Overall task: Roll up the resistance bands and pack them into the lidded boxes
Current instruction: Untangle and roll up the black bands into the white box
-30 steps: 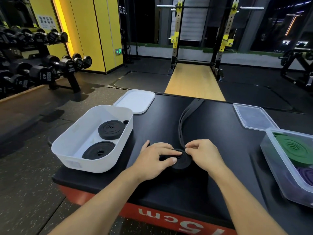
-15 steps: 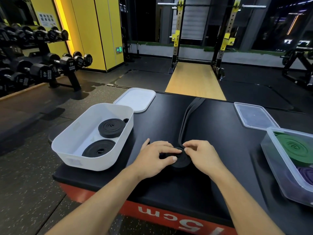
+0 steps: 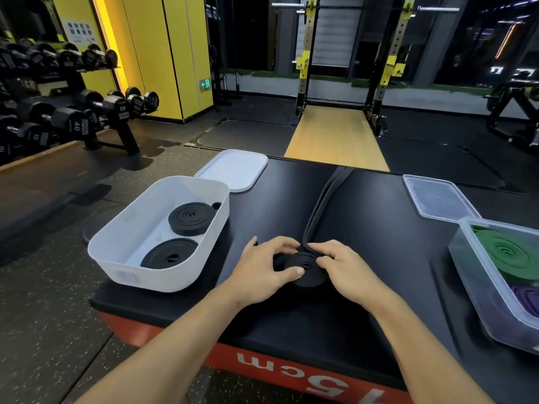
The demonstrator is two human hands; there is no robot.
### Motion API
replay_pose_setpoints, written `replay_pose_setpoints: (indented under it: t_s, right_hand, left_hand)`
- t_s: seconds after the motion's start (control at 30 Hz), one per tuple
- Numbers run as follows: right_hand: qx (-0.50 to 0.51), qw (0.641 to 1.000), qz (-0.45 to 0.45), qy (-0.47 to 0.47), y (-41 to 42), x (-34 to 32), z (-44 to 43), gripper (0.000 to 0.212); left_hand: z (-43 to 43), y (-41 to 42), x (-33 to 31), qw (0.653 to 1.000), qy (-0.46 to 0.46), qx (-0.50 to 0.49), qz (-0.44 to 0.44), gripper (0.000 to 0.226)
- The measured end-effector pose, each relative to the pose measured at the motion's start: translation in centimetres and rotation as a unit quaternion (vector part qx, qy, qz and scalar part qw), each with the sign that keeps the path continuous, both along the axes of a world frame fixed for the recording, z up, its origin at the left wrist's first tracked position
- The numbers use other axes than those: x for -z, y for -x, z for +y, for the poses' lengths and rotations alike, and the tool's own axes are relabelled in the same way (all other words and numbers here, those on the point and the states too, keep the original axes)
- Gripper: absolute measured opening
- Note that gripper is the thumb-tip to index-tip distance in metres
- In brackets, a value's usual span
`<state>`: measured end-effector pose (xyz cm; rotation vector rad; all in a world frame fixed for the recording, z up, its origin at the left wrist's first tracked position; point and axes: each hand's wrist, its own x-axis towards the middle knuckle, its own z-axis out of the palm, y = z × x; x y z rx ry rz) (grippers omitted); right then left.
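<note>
A black resistance band lies partly coiled on the black platform, its loose tail running away toward the far edge. My left hand grips the coil from the left, thumb pressed on its top. My right hand pinches the coil from the right where the tail joins it. A white box at the left holds two rolled black bands. Its white lid lies behind it. A clear box at the right holds a rolled green band and a purple band.
A clear lid lies on the platform behind the clear box. The platform has a red front face with white lettering. A dumbbell rack stands at the far left and a squat rack stands behind the platform.
The coil has turned a little between my hands and my left thumb has slid further onto its top. The boxes and lids have stayed put.
</note>
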<state>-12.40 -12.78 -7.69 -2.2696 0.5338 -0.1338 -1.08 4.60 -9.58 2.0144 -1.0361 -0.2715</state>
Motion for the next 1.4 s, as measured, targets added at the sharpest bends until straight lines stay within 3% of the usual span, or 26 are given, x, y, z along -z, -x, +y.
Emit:
replay_pose_setpoints:
  t_s: [0.2, 0.33, 0.43, 0.5, 0.73, 0.83, 0.97, 1.1, 1.2, 1.4]
  right_hand:
    - [-0.008, 1.000, 0.013, -0.020, -0.1, -0.9, 0.0, 0.030]
    - [-0.064, 0.996, 0.064, 0.019, 0.2, -0.7, -0.3, 0.081]
    - [-0.097, 0.989, 0.099, 0.048, 0.4, -1.0, -0.5, 0.106]
    - [-0.102, 0.987, 0.087, 0.091, 0.5, -1.1, -0.1, 0.104]
    - [-0.052, 0.984, -0.006, 0.170, 0.3, 0.5, 1.7, 0.056]
    - [-0.009, 0.980, -0.021, 0.197, 0.8, 0.9, 2.9, 0.062]
    - [0.083, 0.965, -0.001, 0.250, 1.1, 1.1, 5.3, 0.086]
    - [0.144, 0.948, 0.004, 0.285, 0.9, 1.2, 7.0, 0.079]
    - [0.129, 0.953, -0.008, 0.273, 1.0, 1.3, 6.7, 0.079]
    - [-0.005, 0.987, 0.015, 0.158, 2.3, 0.5, 3.3, 0.091]
  left_hand:
    - [-0.1, -0.3, 0.2, 1.000, 0.008, -0.006, 0.008, 0.027]
    - [0.1, -0.3, 0.2, 1.000, 0.005, -0.008, 0.010, 0.034]
    - [0.1, -0.4, 0.3, 1.000, 0.008, -0.002, 0.009, 0.035]
    - [0.1, -0.4, 0.3, 1.000, 0.012, 0.004, 0.006, 0.037]
    - [-0.2, 0.0, 0.3, 0.999, 0.053, -0.008, -0.007, 0.036]
    - [-0.3, 0.3, 0.6, 0.997, 0.063, -0.037, -0.029, 0.034]
    - [-0.1, 0.4, 0.8, 0.993, 0.083, -0.078, -0.019, 0.024]
    - [-0.1, 0.5, 0.5, 0.997, 0.046, -0.065, -0.016, 0.024]
    - [0.0, 0.6, 0.3, 0.997, 0.042, -0.056, -0.004, 0.025]
    - [0.1, 0.2, 0.4, 0.998, 0.044, -0.050, 0.007, 0.022]
